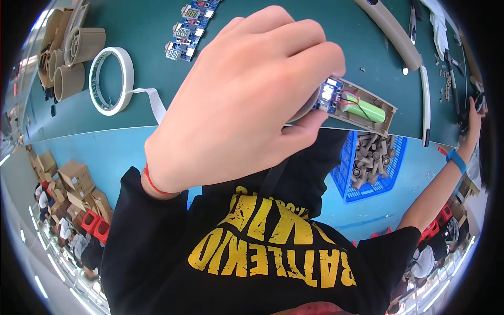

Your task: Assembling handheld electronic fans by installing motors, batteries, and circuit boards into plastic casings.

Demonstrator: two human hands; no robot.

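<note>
On the green tabletop [142,31], a white tape roll [127,79] is resting at left, its loose end trailing rightward. Brown tubes [86,46] are clustering farther left; a curved brown piece [394,37] is lying near a slim white strip [426,100]. Below, a blue basket [344,168] is holding small brown parts [374,157]. Cardboard boxes [77,177] are sitting lower left, near red shapes [90,221], perhaps stools.

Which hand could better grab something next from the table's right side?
Probably the right hand: it's at the right side of the green table. The left hand is farther away, gripping a brown case. I can't tell whether the right hand holds something.
</note>
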